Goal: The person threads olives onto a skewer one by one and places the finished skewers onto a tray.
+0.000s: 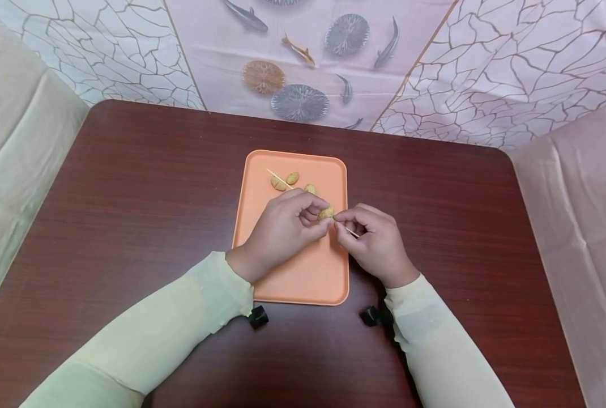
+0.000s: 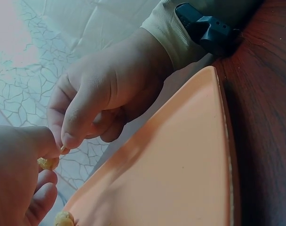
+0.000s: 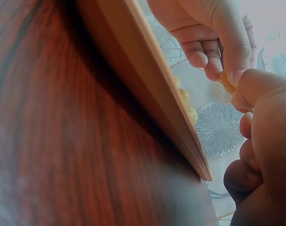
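My left hand (image 1: 294, 220) pinches a small yellow-brown, bumpy ball (image 1: 325, 212) between thumb and fingers, above the right part of the orange tray (image 1: 298, 283). Facing it, my right hand (image 1: 371, 235) pinches a thin wooden skewer (image 1: 353, 233) close against the ball. In the right wrist view the ball (image 3: 226, 83) is partly covered by fingers. Beyond my left hand, a length of thin stick (image 1: 278, 177) shows over the tray and runs behind that hand; whether it is the same skewer I cannot tell. Several similar balls (image 1: 293, 178) lie near it.
The tray lies on a dark red-brown wooden table (image 1: 451, 238). Patterned cloth (image 1: 303, 56) hangs behind the table's far edge, with plain cloth at both sides. Black wrist devices (image 1: 258, 317) sit below both sleeves.
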Action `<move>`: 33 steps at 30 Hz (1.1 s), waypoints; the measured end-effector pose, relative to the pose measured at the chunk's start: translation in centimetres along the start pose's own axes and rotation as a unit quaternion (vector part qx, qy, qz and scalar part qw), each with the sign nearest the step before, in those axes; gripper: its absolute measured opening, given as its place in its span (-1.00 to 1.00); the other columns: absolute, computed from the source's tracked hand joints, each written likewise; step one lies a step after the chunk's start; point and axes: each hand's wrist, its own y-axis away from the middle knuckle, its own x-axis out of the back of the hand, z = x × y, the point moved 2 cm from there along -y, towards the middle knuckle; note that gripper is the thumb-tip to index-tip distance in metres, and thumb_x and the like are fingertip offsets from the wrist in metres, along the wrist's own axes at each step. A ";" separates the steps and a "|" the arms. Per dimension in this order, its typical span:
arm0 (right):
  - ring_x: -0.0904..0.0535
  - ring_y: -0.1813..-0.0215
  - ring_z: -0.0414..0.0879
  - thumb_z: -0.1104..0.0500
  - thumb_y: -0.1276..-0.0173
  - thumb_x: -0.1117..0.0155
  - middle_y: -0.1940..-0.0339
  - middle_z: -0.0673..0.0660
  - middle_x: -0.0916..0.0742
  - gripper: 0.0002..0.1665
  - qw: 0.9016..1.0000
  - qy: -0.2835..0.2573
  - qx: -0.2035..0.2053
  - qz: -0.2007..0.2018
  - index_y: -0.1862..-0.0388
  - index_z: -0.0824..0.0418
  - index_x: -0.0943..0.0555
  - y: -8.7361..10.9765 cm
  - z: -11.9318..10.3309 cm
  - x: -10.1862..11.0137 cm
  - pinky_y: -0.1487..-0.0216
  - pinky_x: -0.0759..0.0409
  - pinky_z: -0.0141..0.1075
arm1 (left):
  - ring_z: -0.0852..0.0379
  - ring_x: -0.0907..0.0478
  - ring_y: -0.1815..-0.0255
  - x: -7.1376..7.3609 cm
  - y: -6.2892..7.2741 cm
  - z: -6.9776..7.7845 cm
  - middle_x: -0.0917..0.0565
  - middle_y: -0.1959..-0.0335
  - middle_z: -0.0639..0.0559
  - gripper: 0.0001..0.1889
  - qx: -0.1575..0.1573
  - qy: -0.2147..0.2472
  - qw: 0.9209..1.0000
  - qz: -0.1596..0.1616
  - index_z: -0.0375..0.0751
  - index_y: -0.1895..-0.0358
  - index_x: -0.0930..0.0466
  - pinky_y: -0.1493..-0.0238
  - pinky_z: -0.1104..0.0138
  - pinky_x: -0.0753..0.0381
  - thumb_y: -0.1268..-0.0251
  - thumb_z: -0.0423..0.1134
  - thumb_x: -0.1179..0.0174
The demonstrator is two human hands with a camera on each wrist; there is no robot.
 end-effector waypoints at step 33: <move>-0.45 0.47 -0.19 0.31 -0.34 -0.51 0.50 0.02 -0.64 -0.94 0.993 0.003 -0.097 0.061 0.26 0.20 -0.86 -2.4 0.4 1.8 0.44 -0.38 -0.51 | -0.09 -0.62 -0.08 5.9 -3.5 -0.7 -0.71 -0.09 -0.05 -0.37 0.055 -0.184 0.981 -0.025 -0.12 -0.24 -0.63 -0.18 0.09 -0.68 -0.25 0.09 -0.67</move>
